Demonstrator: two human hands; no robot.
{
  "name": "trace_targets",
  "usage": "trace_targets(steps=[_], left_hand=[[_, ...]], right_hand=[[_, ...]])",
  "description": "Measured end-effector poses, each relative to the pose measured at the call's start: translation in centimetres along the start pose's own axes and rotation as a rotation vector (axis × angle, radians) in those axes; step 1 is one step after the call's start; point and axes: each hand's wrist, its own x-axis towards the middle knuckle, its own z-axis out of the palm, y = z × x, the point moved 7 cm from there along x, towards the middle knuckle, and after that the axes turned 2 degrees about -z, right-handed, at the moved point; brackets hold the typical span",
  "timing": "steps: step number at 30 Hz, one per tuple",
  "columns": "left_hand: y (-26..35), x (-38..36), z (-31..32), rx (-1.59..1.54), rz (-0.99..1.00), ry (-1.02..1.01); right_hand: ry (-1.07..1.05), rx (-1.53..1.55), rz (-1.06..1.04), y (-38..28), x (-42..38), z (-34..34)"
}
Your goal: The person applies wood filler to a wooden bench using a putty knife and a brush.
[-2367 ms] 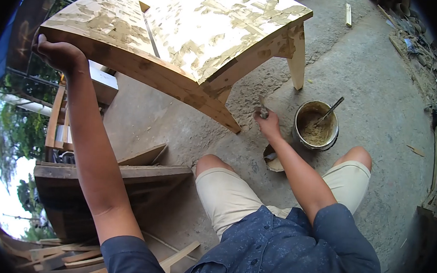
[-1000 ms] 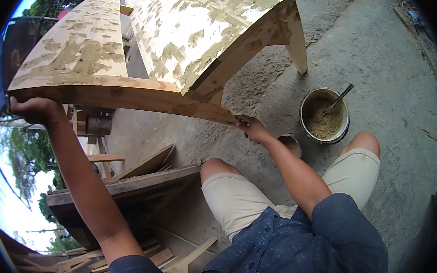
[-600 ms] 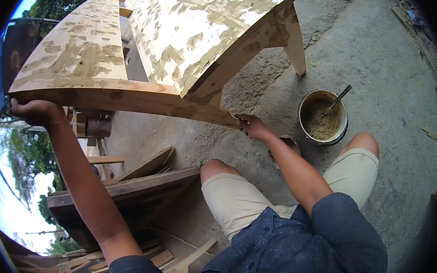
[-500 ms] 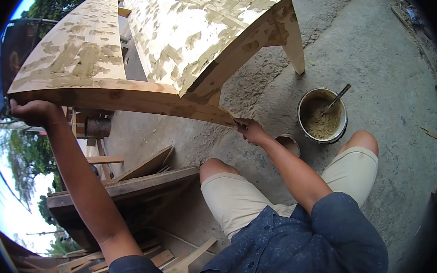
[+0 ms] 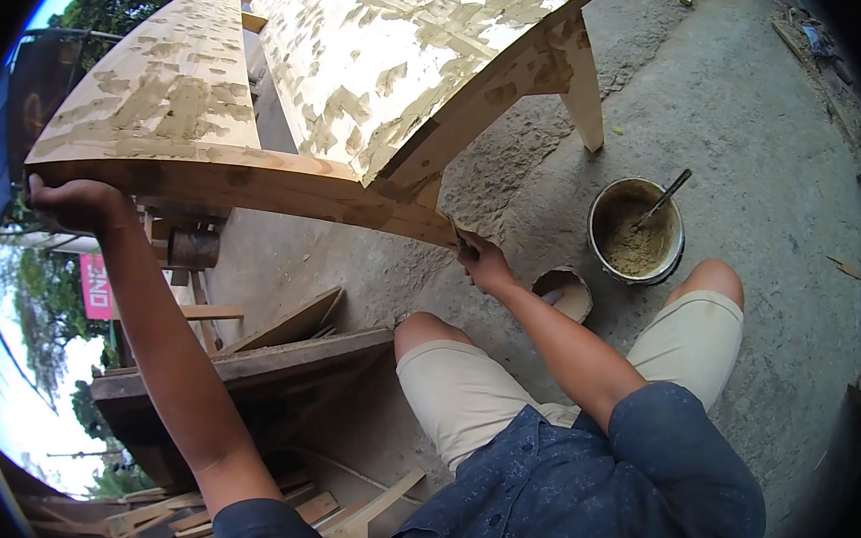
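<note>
A wooden furniture piece (image 5: 209, 185) with a curved front rail and a tapered leg (image 5: 581, 91) is in front of me, its pale panels (image 5: 362, 97) blotched with tan-grey filler. At the rail's left end, my left hand (image 5: 80, 202) is closed around the corner from below. My right hand (image 5: 487, 264) is closed at the rail's right end on what looks like a putty knife (image 5: 456, 230), mostly hidden by fingers and seen edge-on against the wood. Near this hand stands a small round container (image 5: 565, 293), with a pale lump inside.
A bucket of tan filler (image 5: 636, 230) with a handled tool (image 5: 665, 197) leaning in it stands by my right knee. On my left are a heavy wooden board (image 5: 287, 354), offcuts (image 5: 386, 508) and a rusty metal cylinder (image 5: 193, 249). The floor is rough concrete (image 5: 752, 170).
My right hand has moved slightly left and down, and shows more of the small container. My left hand stays at the corner, a little higher in view. A pink sign has become visible.
</note>
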Motion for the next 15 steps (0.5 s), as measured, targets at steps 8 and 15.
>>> trace_targets(steps=[8, 15], left_hand=[[-0.7, 1.0, -0.3, 0.032, 0.132, 0.020], [0.0, 0.3, 0.2, -0.028, 0.064, -0.056]], right_hand=[[-0.048, 0.201, 0.046, 2.4, -1.4, -2.9], [-0.138, 0.816, 0.513, 2.1, 0.1, 1.8]])
